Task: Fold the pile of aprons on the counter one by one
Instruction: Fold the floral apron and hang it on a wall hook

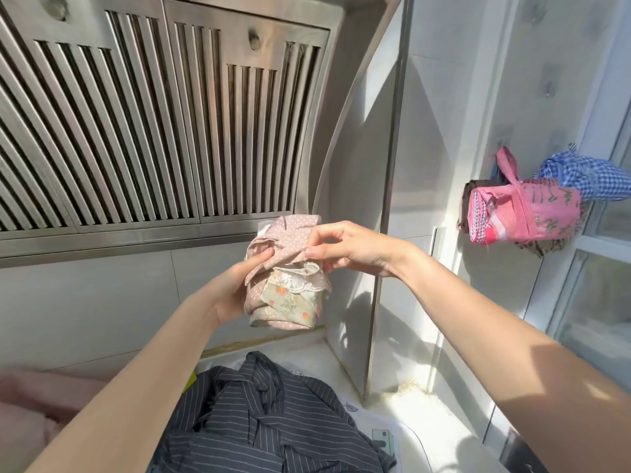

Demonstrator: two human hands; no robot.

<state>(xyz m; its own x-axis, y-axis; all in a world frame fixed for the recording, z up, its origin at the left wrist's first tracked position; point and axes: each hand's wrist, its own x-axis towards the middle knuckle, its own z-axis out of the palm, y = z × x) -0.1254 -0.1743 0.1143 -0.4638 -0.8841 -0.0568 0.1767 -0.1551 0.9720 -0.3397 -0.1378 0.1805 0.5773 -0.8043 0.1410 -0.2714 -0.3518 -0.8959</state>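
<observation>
Pink dotted apron (one) between two hands.

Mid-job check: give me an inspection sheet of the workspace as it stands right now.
Surface: white counter, sunlit, partly covered.
Job's things: folded pink dotted apron held up in the air; dark striped apron crumpled on the counter.
Clutter: pink fluffy cloth at lower left.
Hands: left hand grips the bundle's side; right hand pinches its top fold.
Cables: nothing seen.
Surroundings: steel range hood; pink bundle and blue checked bundle hanging on the wall.
</observation>
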